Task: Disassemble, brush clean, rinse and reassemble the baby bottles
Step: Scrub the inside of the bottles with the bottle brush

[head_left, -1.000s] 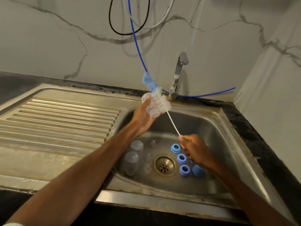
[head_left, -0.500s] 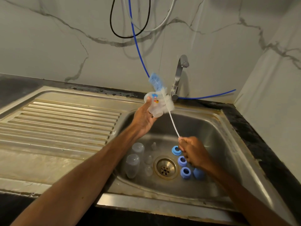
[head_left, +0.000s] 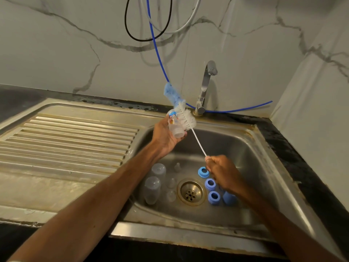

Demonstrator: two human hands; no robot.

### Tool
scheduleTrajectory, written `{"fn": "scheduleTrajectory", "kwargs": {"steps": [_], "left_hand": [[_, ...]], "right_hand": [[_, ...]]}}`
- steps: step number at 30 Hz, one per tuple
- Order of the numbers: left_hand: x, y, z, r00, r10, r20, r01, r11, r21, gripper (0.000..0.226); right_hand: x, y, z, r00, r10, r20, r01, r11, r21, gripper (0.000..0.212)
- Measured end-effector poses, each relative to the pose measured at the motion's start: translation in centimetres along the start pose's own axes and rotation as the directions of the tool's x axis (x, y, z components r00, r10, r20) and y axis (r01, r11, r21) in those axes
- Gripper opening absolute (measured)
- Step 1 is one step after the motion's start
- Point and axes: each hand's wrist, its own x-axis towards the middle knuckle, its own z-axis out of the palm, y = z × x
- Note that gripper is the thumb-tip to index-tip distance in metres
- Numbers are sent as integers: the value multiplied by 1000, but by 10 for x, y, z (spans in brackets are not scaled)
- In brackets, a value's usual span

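Clear printed bottle (head_left: 174, 127) clasped in left grip (head_left: 165, 138); right grip (head_left: 221, 172) holds blue-tipped white brush (head_left: 186, 119) against it

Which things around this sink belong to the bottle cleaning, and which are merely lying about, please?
Job: printed bottle in the left hand; brush gripped by the right hand; two clear bottles, teats and blue rings in the sink; tap.
Lying about: blue hose, black cable, grey cable, draining board.

White-bristled brush (head_left: 186, 118) (blue tip), blue rings (head_left: 204, 172), grey-veined marble wall (head_left: 75, 53).
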Motion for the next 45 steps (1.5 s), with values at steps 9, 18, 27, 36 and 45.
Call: {"fn": "scheduleTrajectory", "kwargs": {"steps": [9, 18, 27, 36, 45], "left_hand": [[-2, 4, 3, 996, 59, 61, -58, 998, -11, 49], [2, 6, -8, 999, 34, -27, -36, 997, -67, 46], [0, 2, -1, 994, 65, 84, -63, 998, -24, 52], [1, 4, -6, 998, 62, 22, -62, 998, 7, 51], [3, 4, -7, 990, 7, 138, 2, 998, -62, 54]], "right_hand": [[-7, 6, 0, 1000, -10, -9, 9, 1000, -23, 49], [-7, 16, 2, 1000, 6, 16, -5, 998, -68, 50], [-10, 9, 6, 999, -2, 47, 4, 999, -40, 53], [-11, 12, 3, 999, 34, 39, -33, 999, -15, 57], [-8, 3, 4, 995, 73, 62, -75, 996, 44, 52]]}}
